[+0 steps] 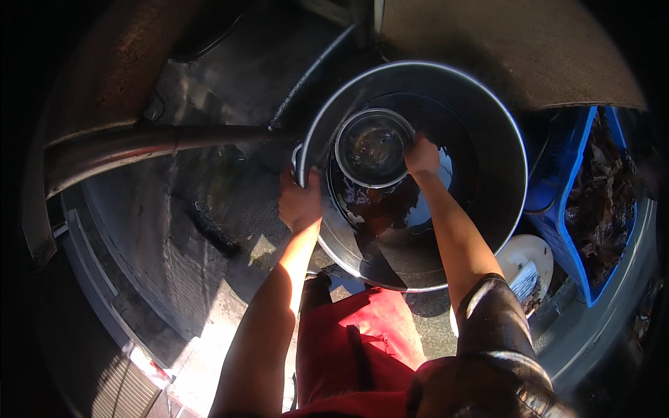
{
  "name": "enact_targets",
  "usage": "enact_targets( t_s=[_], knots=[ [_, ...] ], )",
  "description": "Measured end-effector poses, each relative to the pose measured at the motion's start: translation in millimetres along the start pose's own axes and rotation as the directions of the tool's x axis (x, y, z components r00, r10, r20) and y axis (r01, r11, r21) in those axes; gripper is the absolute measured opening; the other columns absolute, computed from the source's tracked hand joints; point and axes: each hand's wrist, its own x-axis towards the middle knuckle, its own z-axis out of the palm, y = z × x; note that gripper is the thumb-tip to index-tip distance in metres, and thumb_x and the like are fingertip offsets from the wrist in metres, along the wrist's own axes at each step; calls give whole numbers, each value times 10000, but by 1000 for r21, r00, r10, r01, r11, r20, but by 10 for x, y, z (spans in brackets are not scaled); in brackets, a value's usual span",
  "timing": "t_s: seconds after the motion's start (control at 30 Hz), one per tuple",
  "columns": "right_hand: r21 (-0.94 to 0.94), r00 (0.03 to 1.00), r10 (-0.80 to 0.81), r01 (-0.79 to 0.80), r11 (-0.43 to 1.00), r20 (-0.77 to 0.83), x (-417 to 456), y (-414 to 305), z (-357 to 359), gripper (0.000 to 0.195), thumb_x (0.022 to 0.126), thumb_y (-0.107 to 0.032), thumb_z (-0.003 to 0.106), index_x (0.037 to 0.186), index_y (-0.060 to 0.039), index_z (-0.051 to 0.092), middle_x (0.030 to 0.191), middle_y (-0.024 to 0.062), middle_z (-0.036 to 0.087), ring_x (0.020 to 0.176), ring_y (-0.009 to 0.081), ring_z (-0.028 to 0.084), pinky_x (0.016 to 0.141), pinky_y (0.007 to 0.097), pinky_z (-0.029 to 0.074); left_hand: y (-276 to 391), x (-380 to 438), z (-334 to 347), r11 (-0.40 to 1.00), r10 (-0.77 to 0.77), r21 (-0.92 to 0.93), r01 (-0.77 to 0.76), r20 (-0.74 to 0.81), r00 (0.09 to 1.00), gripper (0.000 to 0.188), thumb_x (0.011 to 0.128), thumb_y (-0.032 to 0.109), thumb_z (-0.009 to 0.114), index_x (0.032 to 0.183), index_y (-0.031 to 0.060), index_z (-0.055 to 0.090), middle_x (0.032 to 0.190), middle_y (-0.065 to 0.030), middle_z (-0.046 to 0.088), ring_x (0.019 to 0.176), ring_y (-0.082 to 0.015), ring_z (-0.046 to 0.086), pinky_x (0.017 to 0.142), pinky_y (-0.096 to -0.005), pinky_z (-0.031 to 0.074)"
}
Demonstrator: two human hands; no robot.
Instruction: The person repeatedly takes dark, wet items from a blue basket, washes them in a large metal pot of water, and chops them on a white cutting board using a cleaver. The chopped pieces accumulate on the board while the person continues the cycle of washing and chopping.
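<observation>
A large round metal pot stands in front of me, with dark liquid at its bottom that reflects light. My left hand grips the pot's left rim beside a loop handle. Inside the pot, my right hand holds a smaller round metal bowl by its right edge. The bowl looks to have some clear liquid in it, over brownish bits. Whether the bowl floats or is held above the dark liquid, I cannot tell.
To the right is a blue plastic basket filled with dark brown, wet-looking material. A whitish container sits between it and the pot. A thick metal pipe runs on the left above the wet concrete floor. A tan surface lies beyond the pot.
</observation>
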Motion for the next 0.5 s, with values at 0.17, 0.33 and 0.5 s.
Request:
enact_targets(
  t_s=[0.17,0.33,0.5],
  knots=[
    [138,988,43,-23,990,-147,51,278,14,223,829,-154,537,981,2,582,733,186,672,495,276,650,591,371,556,44,-12,4,1000,22,-10,-22,2,1000,560,811,480,603,1249,143,514,1076,-167,649,955,-392,625,788,-483,490],
    [279,971,229,-204,938,-62,-25,198,-265,231,819,-141,547,985,16,576,762,182,674,506,263,656,585,369,560,-27,5,5,997,64,-50,-64,-4,998,572,817,487,588,1258,130,514,1100,-171,640,977,-384,615,811,-463,476],
    [388,940,340,-301,871,-35,3,306,-374,259,838,-116,564,1044,41,570,855,210,669,517,256,661,456,317,550,14,-5,-9,999,39,-9,-39,19,999,597,819,502,584,1276,125,512,1128,-171,632,999,-383,611,825,-456,474]
  ],
)
